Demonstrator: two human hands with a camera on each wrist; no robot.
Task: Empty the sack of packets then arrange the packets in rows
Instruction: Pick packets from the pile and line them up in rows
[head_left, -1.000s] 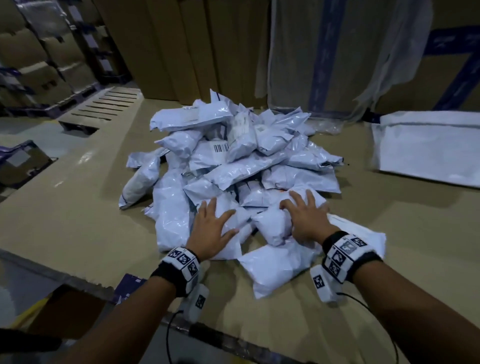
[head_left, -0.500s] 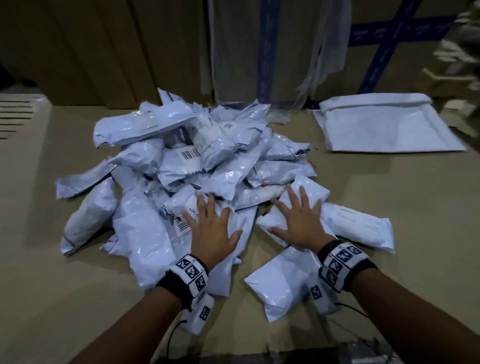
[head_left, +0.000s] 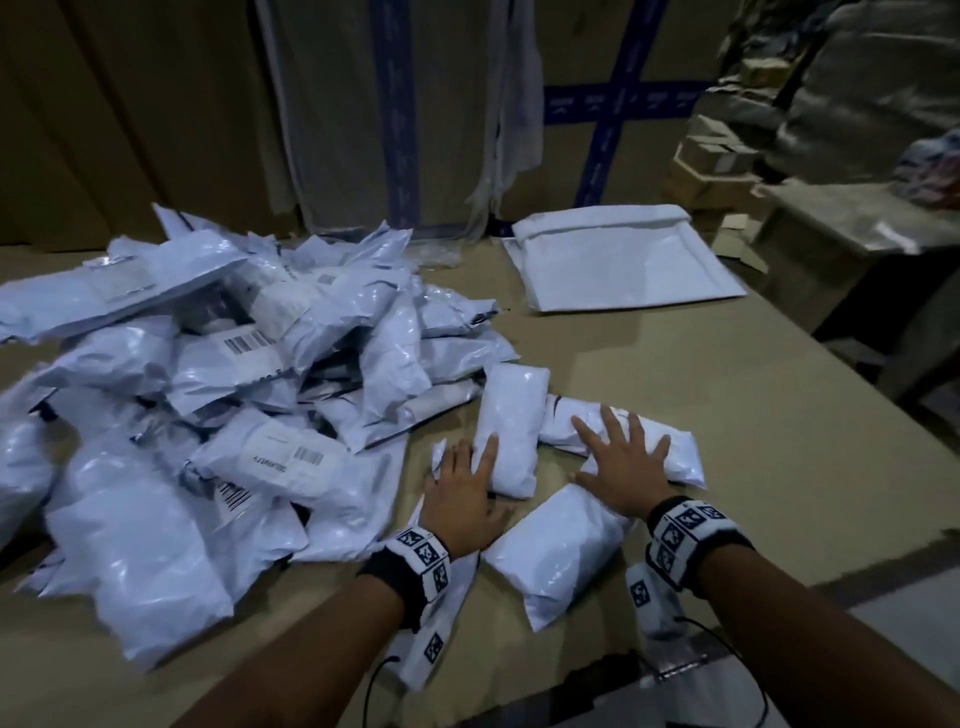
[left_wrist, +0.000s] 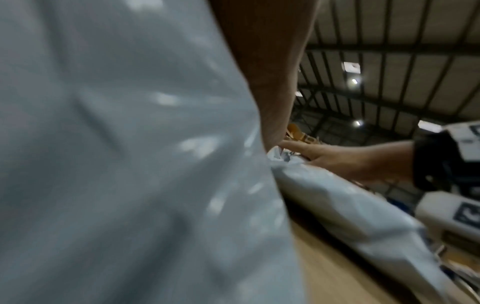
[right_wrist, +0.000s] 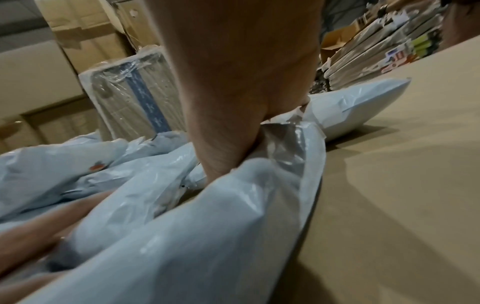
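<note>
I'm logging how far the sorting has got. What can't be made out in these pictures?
- Packet count: the pile overlaps itself in the head view and runs off the left edge.
- Label text: too small and blurred.
- Sack: lies flat; its inside is hidden.
- Left hand fingertips: in the left wrist view a blurred packet fills the frame.

Dim, blurry pics (wrist esp.)

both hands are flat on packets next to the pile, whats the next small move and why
Probably slide the upright packet under the left hand rightward, clear of the pile, and square it beside the packet under the right hand. Three packets lie loose at odd angles; no row exists yet.
</note>
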